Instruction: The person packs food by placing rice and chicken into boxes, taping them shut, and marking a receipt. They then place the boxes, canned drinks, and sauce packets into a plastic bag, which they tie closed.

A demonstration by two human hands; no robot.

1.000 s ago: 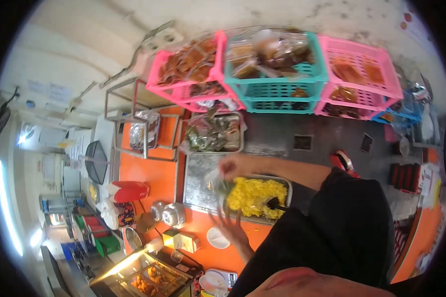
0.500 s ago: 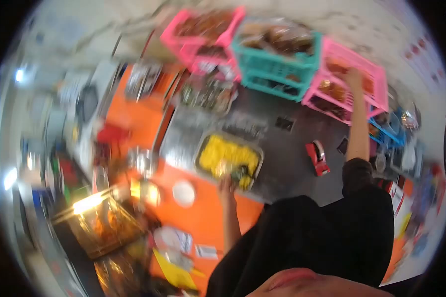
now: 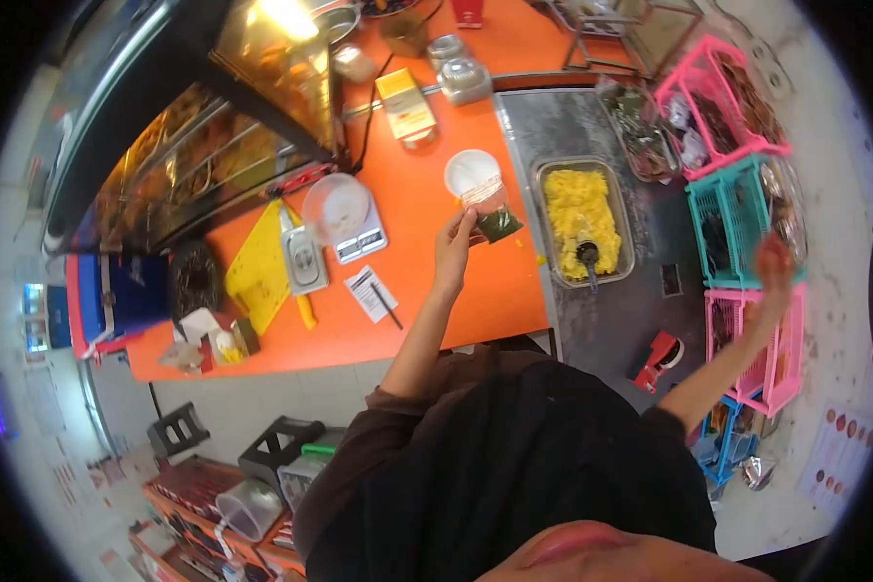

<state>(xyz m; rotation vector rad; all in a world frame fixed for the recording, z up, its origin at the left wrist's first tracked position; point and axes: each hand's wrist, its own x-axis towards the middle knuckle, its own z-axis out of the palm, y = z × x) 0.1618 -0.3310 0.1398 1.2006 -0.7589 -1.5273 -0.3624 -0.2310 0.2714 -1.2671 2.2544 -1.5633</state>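
My left hand [image 3: 453, 242] is pinched on small clear sachets, the nearest one a packet with dark green contents [image 3: 499, 224]. It holds them over the orange table, partly covering a round white bowl [image 3: 472, 173]. To its right, a metal tray [image 3: 632, 242] holds a yellow, lumpy food [image 3: 582, 209] with a dark-headed scoop [image 3: 587, 254] lying in it. At the far right, my right hand [image 3: 774, 264] reaches over the teal basket [image 3: 725, 225], close to the pink basket [image 3: 780, 364]. Blur hides its fingers and anything in them.
Another pink basket [image 3: 708, 82] and a packed bag of greens [image 3: 640, 126] stand at the back right. A red tape dispenser [image 3: 657, 361] lies on the metal counter. Leftward are a kitchen scale [image 3: 362, 242], a yellow cutting board [image 3: 260, 267] and a lit glass display case [image 3: 204, 145].
The view has swung round. My left hand has moved the green packet from over the yellow food to beside the white bowl. My right hand has gone from inside the pink basket to the teal one.
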